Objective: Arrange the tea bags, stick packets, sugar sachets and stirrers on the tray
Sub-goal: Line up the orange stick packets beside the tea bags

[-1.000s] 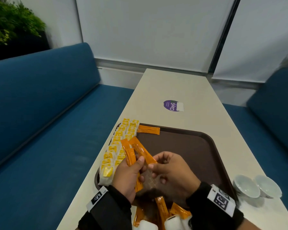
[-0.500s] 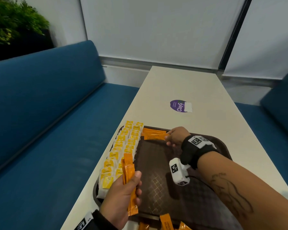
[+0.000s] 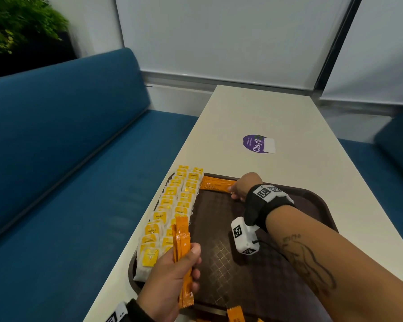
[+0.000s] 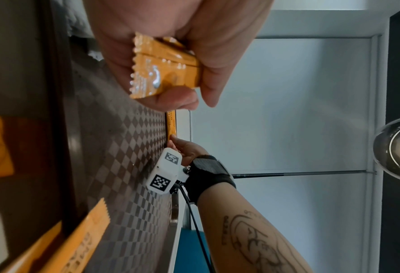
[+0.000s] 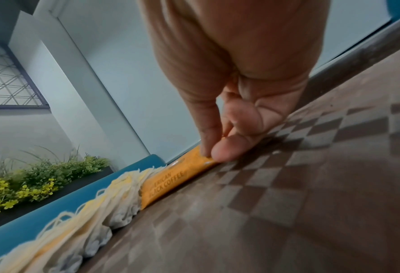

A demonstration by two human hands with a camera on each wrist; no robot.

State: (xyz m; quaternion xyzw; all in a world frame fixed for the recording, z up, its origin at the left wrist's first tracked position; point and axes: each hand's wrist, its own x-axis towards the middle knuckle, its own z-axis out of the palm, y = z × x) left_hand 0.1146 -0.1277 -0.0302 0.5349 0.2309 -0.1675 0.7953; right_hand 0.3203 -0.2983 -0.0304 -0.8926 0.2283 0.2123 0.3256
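A dark brown tray (image 3: 254, 270) lies on the pale table. Two rows of yellow-tagged tea bags (image 3: 172, 212) run along its left side. My left hand (image 3: 172, 275) grips a small bunch of orange stick packets (image 3: 183, 247) upright over the tray's near left corner; their crimped ends (image 4: 152, 73) show in the left wrist view. My right hand (image 3: 239, 187) reaches to the tray's far edge, where thumb and fingertips (image 5: 222, 149) pinch the end of an orange coffee stick packet (image 3: 215, 183) lying flat beside the tea bags (image 5: 114, 199).
More orange stick packets (image 3: 235, 314) lie on the table before the tray's near rim. A purple round sticker (image 3: 257, 144) sits farther up the table. Blue benches (image 3: 68, 182) flank the table on both sides. A planter (image 3: 21, 26) stands at the far left.
A second ago both hands held the packets together near the tray's front. My right hand has since carried one packet to the far edge and stays on it; the left keeps its bunch.
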